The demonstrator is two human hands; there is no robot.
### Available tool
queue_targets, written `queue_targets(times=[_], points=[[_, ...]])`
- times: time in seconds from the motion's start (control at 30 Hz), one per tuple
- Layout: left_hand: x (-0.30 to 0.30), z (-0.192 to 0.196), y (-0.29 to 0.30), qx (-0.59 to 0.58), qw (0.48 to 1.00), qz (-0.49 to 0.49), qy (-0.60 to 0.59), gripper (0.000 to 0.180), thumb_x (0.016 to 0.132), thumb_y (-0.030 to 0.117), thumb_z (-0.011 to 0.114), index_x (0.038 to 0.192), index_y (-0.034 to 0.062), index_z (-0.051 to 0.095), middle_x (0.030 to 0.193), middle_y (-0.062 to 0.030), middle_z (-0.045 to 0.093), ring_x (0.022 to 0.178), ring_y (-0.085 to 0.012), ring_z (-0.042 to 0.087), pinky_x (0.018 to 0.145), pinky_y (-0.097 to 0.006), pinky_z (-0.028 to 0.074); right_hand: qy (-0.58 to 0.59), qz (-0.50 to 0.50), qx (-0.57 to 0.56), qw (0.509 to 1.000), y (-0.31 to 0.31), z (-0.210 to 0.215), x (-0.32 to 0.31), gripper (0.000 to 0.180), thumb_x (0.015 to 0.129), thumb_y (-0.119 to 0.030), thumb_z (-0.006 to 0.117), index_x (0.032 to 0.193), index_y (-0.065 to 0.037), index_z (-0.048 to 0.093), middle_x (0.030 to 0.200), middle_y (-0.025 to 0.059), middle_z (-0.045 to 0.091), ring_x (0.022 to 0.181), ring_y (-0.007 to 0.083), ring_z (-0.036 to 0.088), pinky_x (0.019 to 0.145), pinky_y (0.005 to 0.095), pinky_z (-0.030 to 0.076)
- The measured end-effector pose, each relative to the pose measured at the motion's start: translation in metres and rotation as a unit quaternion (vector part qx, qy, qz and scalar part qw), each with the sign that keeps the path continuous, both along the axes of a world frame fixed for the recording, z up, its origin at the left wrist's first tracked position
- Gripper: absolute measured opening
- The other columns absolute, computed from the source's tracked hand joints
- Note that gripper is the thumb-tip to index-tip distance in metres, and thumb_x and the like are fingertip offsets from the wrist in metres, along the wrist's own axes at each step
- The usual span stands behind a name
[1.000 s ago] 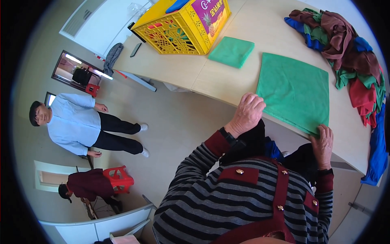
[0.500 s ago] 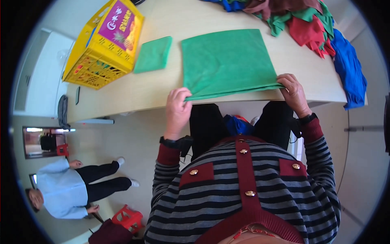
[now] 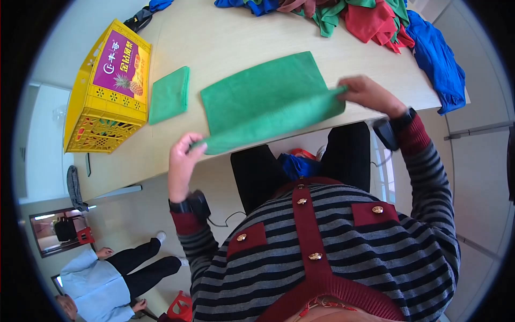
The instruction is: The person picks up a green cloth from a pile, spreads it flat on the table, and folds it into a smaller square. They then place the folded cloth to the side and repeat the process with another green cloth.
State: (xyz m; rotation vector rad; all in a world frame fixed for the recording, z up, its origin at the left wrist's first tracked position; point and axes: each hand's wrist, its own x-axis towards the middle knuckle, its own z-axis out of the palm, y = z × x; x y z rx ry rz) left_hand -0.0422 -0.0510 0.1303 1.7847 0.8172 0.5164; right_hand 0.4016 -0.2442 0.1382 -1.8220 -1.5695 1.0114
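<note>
A green cloth [image 3: 263,91] lies at the table's near edge, its front part lifted and bent over toward the far side. My left hand [image 3: 183,158] is closed on the left end of that raised edge, thumb and fingers pinching it. At the other end, my right hand [image 3: 370,95] grips the right corner, slightly smeared by motion. The far part of the cloth rests flat on the wood. Left of it lies a smaller folded green cloth [image 3: 169,95], touched by neither hand.
A yellow plastic crate [image 3: 107,102] with a purple label stands at the table's left. Heaped red, green, brown and blue cloths [image 3: 370,21] lie at the far right, with a blue cloth [image 3: 437,64] hanging over the edge. A person [image 3: 102,279] stands on the floor at left.
Both hands have raised the near edge of the green cloth and brought it up and away from me, so it now folds over the flat part. The view has shifted too.
</note>
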Motion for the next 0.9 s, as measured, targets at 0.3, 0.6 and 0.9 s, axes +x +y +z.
queue_targets(times=[0.3, 0.6, 0.9], points=[[0.076, -0.104, 0.148, 0.073, 0.988, 0.136, -0.026, 0.023, 0.087, 0.012, 0.076, 0.103, -0.0032, 0.068, 0.089, 0.0009, 0.065, 0.08, -0.0069, 0.056, 0.073, -0.025, 0.047, -0.058, -0.204, 0.067, 0.975, 0.132, -0.084, 0.03, 0.032, 0.088, -0.031, 0.067, 0.095, 0.0, 0.069, 0.08, 0.0156, 0.069, 0.076, 0.0248, 0.068, 0.072, 0.0361, 0.054], [0.087, -0.125, 0.152, 0.092, 0.973, 0.209, -0.037, 0.03, 0.081, 0.018, 0.081, 0.1, -0.0034, 0.07, 0.077, -0.0042, 0.066, 0.071, -0.0094, 0.056, 0.064, -0.031, 0.047, -0.186, -0.241, 0.105, 0.947, 0.128, -0.093, 0.019, 0.036, 0.089, -0.035, 0.065, 0.093, 0.0, 0.069, 0.081, 0.019, 0.069, 0.077, 0.0336, 0.067, 0.074, 0.0417, 0.052], [0.084, -0.112, 0.148, 0.224, 0.944, 0.225, 0.094, 0.036, 0.084, 0.027, 0.076, 0.1, -0.0035, 0.065, 0.088, -0.0217, 0.071, 0.08, -0.0374, 0.068, 0.072, -0.047, 0.051, -0.173, -0.301, 0.102, 0.932, 0.124, -0.088, 0.001, 0.04, 0.088, -0.039, 0.065, 0.095, 0.0, 0.07, 0.088, 0.0218, 0.071, 0.087, 0.0379, 0.069, 0.08, 0.0456, 0.053]])
